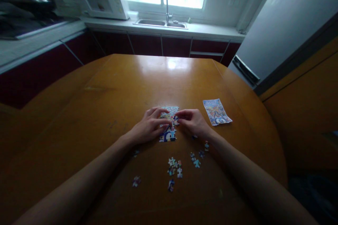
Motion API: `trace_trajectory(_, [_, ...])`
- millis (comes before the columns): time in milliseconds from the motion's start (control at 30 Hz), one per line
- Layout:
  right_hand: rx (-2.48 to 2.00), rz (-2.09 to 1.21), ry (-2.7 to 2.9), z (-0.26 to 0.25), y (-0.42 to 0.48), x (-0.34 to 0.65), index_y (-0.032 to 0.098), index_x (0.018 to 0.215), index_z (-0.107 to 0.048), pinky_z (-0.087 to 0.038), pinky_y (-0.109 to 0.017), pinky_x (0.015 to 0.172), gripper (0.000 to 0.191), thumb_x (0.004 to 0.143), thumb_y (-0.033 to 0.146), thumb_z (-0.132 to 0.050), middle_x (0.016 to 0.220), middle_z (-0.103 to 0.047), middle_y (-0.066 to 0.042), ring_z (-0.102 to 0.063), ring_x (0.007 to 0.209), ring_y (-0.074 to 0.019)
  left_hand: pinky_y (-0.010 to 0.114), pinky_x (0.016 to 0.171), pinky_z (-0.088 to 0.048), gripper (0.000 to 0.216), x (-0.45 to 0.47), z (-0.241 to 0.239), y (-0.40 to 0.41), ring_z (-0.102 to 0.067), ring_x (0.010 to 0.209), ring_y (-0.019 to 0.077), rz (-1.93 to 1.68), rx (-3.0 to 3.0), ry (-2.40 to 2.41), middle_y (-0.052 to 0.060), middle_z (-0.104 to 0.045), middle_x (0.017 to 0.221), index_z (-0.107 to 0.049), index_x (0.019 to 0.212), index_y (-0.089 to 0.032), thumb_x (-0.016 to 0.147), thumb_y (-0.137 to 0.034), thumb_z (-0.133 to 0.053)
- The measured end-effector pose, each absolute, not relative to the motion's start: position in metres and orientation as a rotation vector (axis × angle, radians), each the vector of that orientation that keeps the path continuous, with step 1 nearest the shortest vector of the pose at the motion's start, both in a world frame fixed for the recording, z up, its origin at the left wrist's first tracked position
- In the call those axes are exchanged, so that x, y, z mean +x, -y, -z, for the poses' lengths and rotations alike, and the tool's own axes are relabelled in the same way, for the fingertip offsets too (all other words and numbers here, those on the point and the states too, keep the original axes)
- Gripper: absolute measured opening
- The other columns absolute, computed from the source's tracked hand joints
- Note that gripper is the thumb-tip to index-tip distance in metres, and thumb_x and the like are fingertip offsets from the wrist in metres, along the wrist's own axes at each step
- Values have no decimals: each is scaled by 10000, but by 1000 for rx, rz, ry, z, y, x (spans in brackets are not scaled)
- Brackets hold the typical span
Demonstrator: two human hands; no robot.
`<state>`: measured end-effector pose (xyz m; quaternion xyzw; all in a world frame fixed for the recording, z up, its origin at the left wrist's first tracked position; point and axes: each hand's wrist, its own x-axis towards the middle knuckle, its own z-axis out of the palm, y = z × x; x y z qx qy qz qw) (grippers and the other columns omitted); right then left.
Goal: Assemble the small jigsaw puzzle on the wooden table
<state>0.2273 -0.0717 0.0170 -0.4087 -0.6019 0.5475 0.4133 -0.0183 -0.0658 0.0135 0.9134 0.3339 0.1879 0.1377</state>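
A partly assembled jigsaw puzzle (169, 136) lies on the wooden table, partly covered by my fingers. My left hand (153, 124) rests along its left side with fingers spread over the joined pieces. At the puzzle's right edge, my right hand (192, 121) pinches a small puzzle piece (176, 121) between thumb and fingers. Several loose puzzle pieces (173, 163) are grouped nearer to me, below the puzzle. More loose pieces (195, 161) lie under my right forearm's inner side, and a single piece (136, 181) sits to the left.
A creased picture sheet (217, 112) lies right of my right hand. The round-ended wooden table (126, 81) stretches ahead. Beyond it stand a counter with a sink (151, 23), a microwave (105, 4) and, at right, a refrigerator (280, 24).
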Motion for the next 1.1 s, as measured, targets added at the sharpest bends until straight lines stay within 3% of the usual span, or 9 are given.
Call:
trace_trajectory(267, [-1015,-1372,1535,-18,73,228,160,1012,-764,-582,-394,890,257,760,202,-728,997,-782,-86,-723,897,-194,579,1130,-332,211,-18,-16,66,-386,1340,307,-520,2654,-969,35,-494,1411,-722,1125,-347,1013,-339,-543])
trace_trajectory(533, [-1142,-1252,1596,-19,70,231,146,993,-777,-576,-332,759,321,775,92,-547,851,-774,-57,-699,765,-165,580,1130,-324,208,-18,-14,66,-384,1345,315,-528,2651,-971,37,-493,1416,-733,1109,-337,999,-314,-558])
trace_trajectory(800, [-1125,-1323,1476,-17,72,228,147,968,-746,-571,-341,760,254,728,229,-754,904,-761,-79,-702,796,-182,570,1132,-332,211,-19,-13,65,-392,1335,303,-544,2652,-971,38,-503,1405,-729,1129,-348,1004,-340,-559])
trace_trajectory(967, [-1080,-1252,1461,-15,69,228,172,888,-742,-555,-324,731,134,772,177,-675,872,-733,-55,-693,777,-172,571,1132,-334,210,-18,-15,66,-391,1339,298,-529,2667,-976,40,-501,1401,-724,1123,-342,1012,-330,-547])
trace_trajectory(1100, [-1018,-1123,1625,-17,69,230,190,908,-768,-522,-320,743,177,844,166,-604,915,-723,-59,-658,813,-170,565,1136,-335,213,-18,-15,67,-395,1336,303,-517,2666,-981,40,-495,1409,-726,1118,-331,1017,-336,-538])
